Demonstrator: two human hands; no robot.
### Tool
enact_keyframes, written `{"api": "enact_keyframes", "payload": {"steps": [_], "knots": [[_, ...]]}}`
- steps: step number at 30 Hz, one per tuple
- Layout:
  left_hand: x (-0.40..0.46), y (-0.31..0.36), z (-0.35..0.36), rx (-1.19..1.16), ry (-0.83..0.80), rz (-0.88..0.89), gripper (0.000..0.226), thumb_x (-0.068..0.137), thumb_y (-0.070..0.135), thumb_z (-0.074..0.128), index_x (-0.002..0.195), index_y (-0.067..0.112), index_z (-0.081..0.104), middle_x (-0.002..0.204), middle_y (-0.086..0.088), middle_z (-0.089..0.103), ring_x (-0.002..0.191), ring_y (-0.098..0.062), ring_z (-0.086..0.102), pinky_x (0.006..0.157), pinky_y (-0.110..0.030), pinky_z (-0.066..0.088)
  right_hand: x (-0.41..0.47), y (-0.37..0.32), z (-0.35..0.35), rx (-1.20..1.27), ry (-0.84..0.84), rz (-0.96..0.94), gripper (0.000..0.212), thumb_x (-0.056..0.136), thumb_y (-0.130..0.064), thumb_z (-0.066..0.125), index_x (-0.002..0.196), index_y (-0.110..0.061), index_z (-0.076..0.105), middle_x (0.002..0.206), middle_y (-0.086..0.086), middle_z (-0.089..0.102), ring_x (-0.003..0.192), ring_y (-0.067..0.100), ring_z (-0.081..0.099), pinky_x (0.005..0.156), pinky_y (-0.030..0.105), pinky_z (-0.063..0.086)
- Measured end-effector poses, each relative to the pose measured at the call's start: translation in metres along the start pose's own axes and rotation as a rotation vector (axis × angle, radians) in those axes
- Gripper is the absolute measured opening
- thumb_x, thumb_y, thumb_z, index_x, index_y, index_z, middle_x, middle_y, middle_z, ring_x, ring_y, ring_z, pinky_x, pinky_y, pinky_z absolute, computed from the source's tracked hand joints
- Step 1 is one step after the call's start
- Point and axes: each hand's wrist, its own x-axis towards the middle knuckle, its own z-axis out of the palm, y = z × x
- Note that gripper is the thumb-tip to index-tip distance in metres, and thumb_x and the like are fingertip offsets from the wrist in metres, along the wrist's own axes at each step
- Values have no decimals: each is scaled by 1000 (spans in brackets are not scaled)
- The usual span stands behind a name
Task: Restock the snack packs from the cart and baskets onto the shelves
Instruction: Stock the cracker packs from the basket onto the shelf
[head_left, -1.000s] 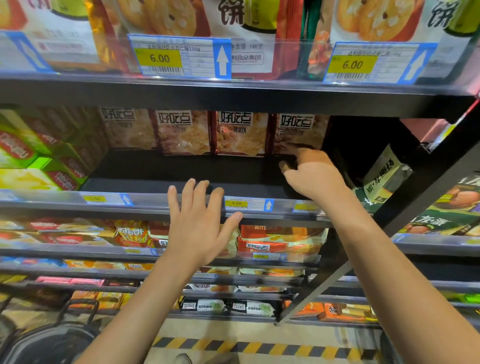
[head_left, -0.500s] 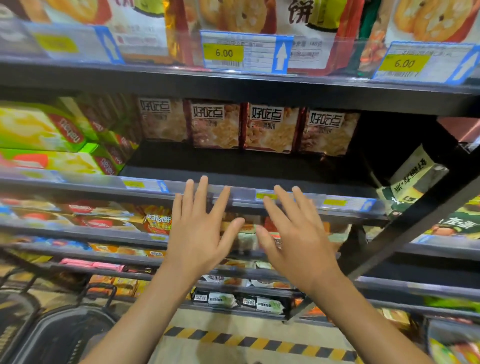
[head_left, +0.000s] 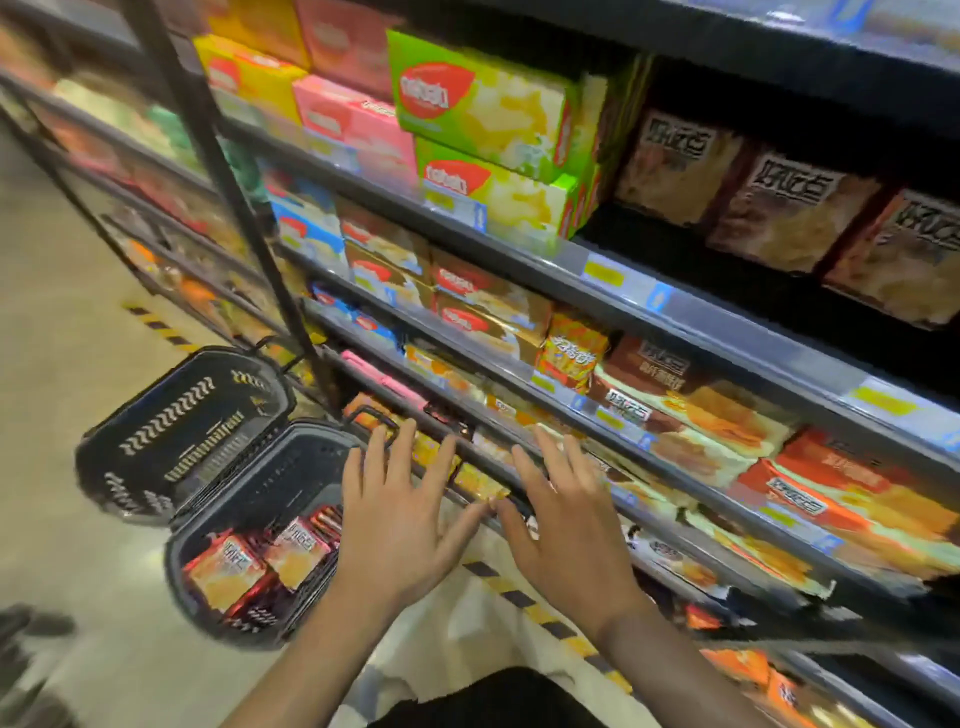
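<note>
A dark plastic basket (head_left: 218, 618) stands on the floor at lower left, holding several red-and-orange snack packs (head_left: 228, 571). My left hand (head_left: 400, 525) hovers above the basket's right rim with fingers spread and straight, holding nothing. Beside it, my right hand (head_left: 566, 530) is also flat and empty, in front of the low shelves. On the shelf at upper right, brown snack packs (head_left: 784, 213) stand in a row at the back, with bare dark shelf in front of them.
A second dark basket (head_left: 176, 415) leans behind the first, near a black shelf upright (head_left: 228, 197). Green boxes (head_left: 493, 109) fill the shelf left of the brown packs. Lower shelves hold orange and red packs (head_left: 727, 421). Yellow-black floor tape (head_left: 540, 618) runs along the shelf base.
My view has swung down and left from the shelf to the floor baskets. Both hands have dropped from the shelf edge to hover over the basket, still empty.
</note>
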Motion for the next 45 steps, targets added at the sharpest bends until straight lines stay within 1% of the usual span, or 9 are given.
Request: {"api": "enact_keyframes", "payload": {"steps": [4, 9, 14, 19, 23, 30, 36, 42, 45], "knots": [[-44, -60, 17, -26, -32, -182, 78, 92, 78, 34, 144, 24, 57, 152, -20, 48, 140, -48, 41, 112, -63, 33, 3, -55, 39, -1, -109, -111, 57, 104, -55, 30, 152, -26, 43, 164, 4, 33, 155, 32, 21, 124, 53, 25], [-91, -118, 42, -91, -32, -353, 73, 91, 75, 40, 141, 25, 59, 147, -20, 53, 136, -47, 43, 111, -62, 31, 9, -100, 87, -9, -225, -203, 58, 102, -57, 40, 151, -27, 48, 164, 3, 35, 154, 33, 26, 123, 53, 27], [-113, -149, 69, -124, -91, -513, 76, 94, 75, 30, 142, 25, 59, 151, -16, 51, 141, -44, 41, 110, -63, 37, 31, -125, 113, -19, -331, -325, 60, 100, -57, 38, 148, -24, 52, 161, 7, 40, 153, 36, 27, 120, 57, 30], [-112, -168, 93, -149, -160, -635, 81, 94, 77, 20, 146, 26, 56, 152, -16, 48, 142, -43, 40, 112, -62, 35, 63, -143, 143, -13, -325, -418, 60, 91, -50, 50, 140, -19, 60, 148, 13, 56, 140, 40, 47, 113, 57, 42], [-97, -188, 105, -143, -164, -726, 87, 95, 75, 8, 142, 22, 60, 149, -19, 51, 138, -46, 43, 110, -65, 37, 99, -156, 169, -93, -461, -493, 62, 89, -53, 48, 138, -19, 63, 145, 15, 58, 133, 42, 54, 105, 57, 48], [-61, -235, 150, -125, -163, -878, 70, 93, 68, 37, 143, 22, 54, 153, -17, 47, 143, -46, 37, 113, -64, 32, 156, -168, 233, -143, -627, -579, 69, 95, -57, 28, 146, -19, 55, 151, 15, 52, 140, 45, 46, 112, 58, 42], [-59, -303, 217, -145, -264, -878, 69, 92, 64, 43, 141, 17, 57, 148, -19, 51, 138, -46, 44, 110, -63, 37, 179, -190, 312, -176, -767, -524, 67, 101, -54, 40, 159, -21, 32, 163, 10, 35, 149, 40, 31, 122, 53, 27], [-64, -394, 306, -159, -435, -824, 70, 91, 59, 61, 146, 20, 46, 152, -14, 45, 142, -39, 39, 114, -59, 33, 182, -205, 431, -198, -841, -393, 67, 100, -52, 49, 154, -15, 36, 146, 11, 51, 132, 33, 49, 114, 46, 39], [-61, -437, 347, -160, -458, -790, 74, 90, 53, 67, 148, 15, 42, 152, -18, 42, 141, -40, 40, 113, -59, 34, 174, -206, 495, -191, -797, -339, 65, 96, -49, 53, 145, -8, 48, 124, 15, 63, 110, 36, 61, 95, 44, 48]]}}
